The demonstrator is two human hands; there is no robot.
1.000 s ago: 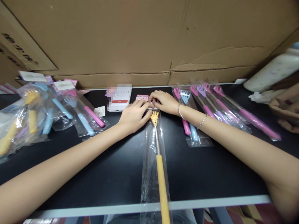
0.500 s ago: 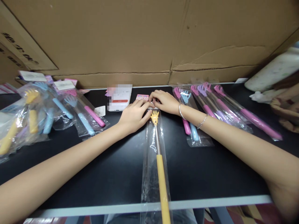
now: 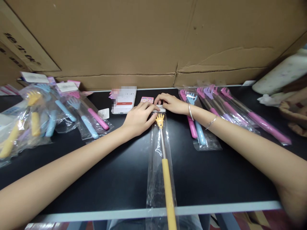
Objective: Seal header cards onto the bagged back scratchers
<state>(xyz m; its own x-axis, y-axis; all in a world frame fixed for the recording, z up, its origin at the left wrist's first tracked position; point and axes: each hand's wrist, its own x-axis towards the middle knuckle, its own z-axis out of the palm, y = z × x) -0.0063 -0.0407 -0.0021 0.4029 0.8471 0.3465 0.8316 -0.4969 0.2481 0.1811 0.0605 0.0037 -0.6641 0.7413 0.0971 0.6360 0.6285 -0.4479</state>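
Observation:
A yellow back scratcher (image 3: 169,188) lies in a clear plastic bag (image 3: 153,179), its hand-shaped head pointing away from me and its handle reaching past the table's near edge. A white folded card (image 3: 161,108) sits across the top end of the bag. My left hand (image 3: 140,119) is closed on the card's left part, thumb by the bag's top and fingers over the card. From the right, my right hand (image 3: 171,103) has bent fingers pressed on the card's upper edge. A pink printed card (image 3: 147,100) lies just beyond my left fingers.
Bagged back scratchers in several colours lie in a pile (image 3: 35,118) at left. More bagged scratchers (image 3: 230,108) lie at right, partly under my right arm. A phone (image 3: 124,100) stands near the cardboard wall (image 3: 153,41). A whitish roll (image 3: 280,75) is far right.
My right hand has shifted slightly right along the card, and more of the white card shows between my hands. The bag and back scratcher stay nearly in place.

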